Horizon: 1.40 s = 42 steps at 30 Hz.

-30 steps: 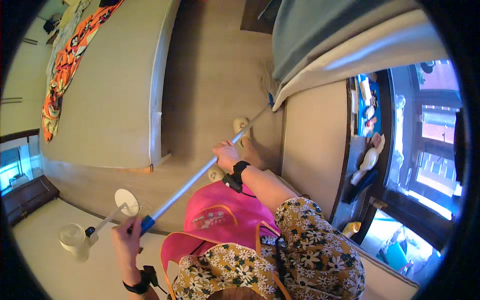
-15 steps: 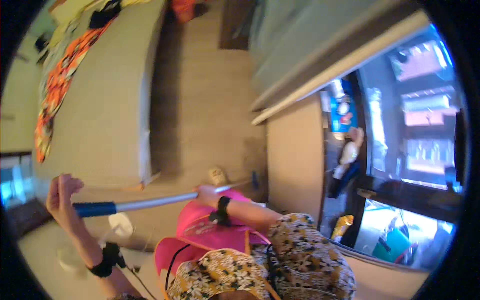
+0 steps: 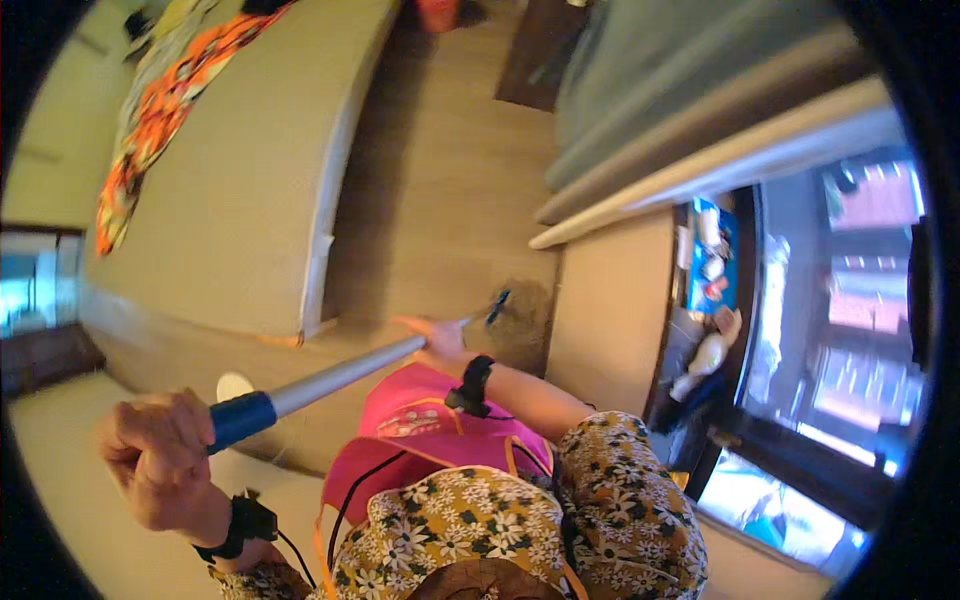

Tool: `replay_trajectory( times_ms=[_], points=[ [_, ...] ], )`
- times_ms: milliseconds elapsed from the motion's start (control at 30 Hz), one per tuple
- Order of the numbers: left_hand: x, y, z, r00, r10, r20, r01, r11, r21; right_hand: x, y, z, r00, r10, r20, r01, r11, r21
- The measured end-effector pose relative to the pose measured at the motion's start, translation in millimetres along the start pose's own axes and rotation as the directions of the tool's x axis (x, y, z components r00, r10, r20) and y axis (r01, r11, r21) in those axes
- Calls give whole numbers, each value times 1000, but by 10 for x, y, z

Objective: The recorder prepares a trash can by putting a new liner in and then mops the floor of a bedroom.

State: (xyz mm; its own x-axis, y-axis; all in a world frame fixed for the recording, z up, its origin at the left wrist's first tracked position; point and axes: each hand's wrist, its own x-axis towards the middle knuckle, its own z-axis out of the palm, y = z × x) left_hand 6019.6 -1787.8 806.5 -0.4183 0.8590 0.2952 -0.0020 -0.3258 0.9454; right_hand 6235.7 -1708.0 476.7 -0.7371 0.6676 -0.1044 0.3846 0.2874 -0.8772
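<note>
Wood-toned floor (image 3: 440,190) runs between a pale mattress (image 3: 230,190) and a beige panel (image 3: 612,290), and across it slants the pole (image 3: 350,375)! Smooth, silver, straight, it wears a thick blue grip (image 3: 242,422) at the near end, a small blue joint (image 3: 497,308) at the far one, then a greyish, wispy head, blurred near the panel. Left hand (image 3: 160,460) closed at the grip's end; right hand (image 3: 446,346) wrapped further down the silver!

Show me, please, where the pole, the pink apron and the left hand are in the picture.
Pole (image 3: 350,372): head view, on its silvery shaft.
Pink apron (image 3: 410,422): head view, on its printed front.
Left hand (image 3: 158,455): head view, middle of the fist.
</note>
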Motion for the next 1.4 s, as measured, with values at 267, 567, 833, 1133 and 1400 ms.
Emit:
replay_trajectory(
  times_ms=[267,567,833,1133,1400],
  points=[
    [-673,5,-311,960,5,-281,26,994,106,589,172,122,955,-264,137,293,917,-271],
    [-1964,-347,-280,770,-192,-608,214,976,-38,722,430,434,904,112,412,87,896,-436],
    [-2781,104,-697,461,-285,-840,353,928,-121,133,199,1349,727,145,671,186,899,-396],
    [-4368,1175,-1552,373,-6,-928,371,917,144,-791,-683,3068,539,-136,831,330,942,-59],
    [-5463,2178,-1345,13,560,-829,679,603,418,-1946,-1784,4549,2,-247,969,411,883,225]
  ],
)
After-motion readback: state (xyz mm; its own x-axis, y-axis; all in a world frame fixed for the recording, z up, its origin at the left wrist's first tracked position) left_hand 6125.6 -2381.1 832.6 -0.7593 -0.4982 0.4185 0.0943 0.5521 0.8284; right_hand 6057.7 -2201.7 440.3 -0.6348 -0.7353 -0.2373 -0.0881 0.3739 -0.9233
